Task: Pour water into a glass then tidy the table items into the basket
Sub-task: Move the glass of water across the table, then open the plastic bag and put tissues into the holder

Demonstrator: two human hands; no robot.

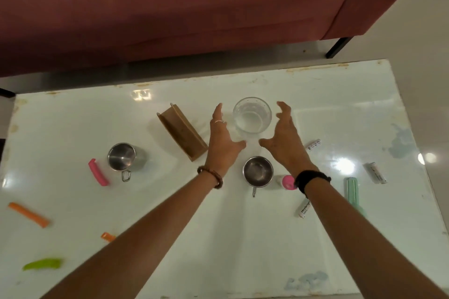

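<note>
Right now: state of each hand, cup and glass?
Clear round glass: upright, some water inside, untouched.
Left steel handled cup: upright, looks empty.
Near steel handled cup: upright, looks empty.
Left hand: open, beside glass.
Right hand: open, beside glass.

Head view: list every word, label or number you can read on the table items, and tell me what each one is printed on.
"Heybrigh...": on the small white tube beside the right forearm; the rest is cut off by the arm.
White tube right of the glass: dark print, too blurred to read.
White packet near the table's right edge: print too small to read.
Steel cups, wooden holder and coloured clips: no text visible.
</note>
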